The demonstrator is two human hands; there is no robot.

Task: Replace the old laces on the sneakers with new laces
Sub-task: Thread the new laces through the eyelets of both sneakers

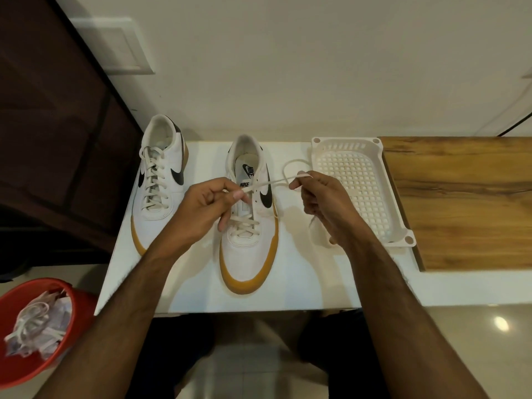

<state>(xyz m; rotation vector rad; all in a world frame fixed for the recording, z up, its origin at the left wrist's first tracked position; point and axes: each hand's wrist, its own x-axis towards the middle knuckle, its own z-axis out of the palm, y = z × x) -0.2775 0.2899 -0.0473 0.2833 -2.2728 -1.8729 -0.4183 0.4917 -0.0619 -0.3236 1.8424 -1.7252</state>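
Sneakers: the near sneaker (249, 226) is sitting mid-bench (302, 277), only laced across its lower eyelets, and the second sneaker (161, 174) is sitting fully laced at the back left corner. From the head cam, the left hand (201, 208) is pinching the lace (267, 183) over the tongue, and the right hand (319, 197) is pinching the same lace further along, so a loop is arching toward the white plastic basket (383, 197). Down on the floor, a red bucket (77, 306) is holding a tangle of laces (31, 326).
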